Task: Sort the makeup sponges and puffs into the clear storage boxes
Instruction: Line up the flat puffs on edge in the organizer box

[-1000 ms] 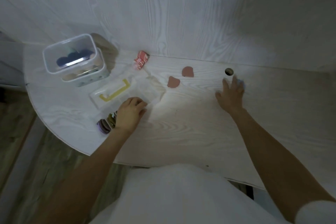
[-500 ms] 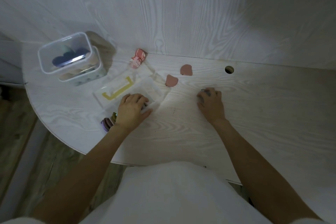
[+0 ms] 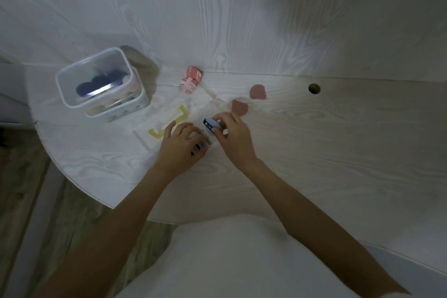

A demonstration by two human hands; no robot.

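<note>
Blue puff (image 3: 211,125) pinched at its rim by right hand (image 3: 231,136), low over pale worktop (image 3: 326,143) beside left hand (image 3: 180,150), which curls around a dark striped stack, contents unclear. Likely light, soft, squashy; edge pinch suits. Clear storage boxes (image 3: 101,84) well left.

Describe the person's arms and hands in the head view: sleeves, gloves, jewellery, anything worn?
Both arms are bare from wrist to well past the elbow. The left hand and right hand wear no gloves; no rings, watch or bracelets show. A white short sleeve edge shows at the lower right, above a white top.
</note>
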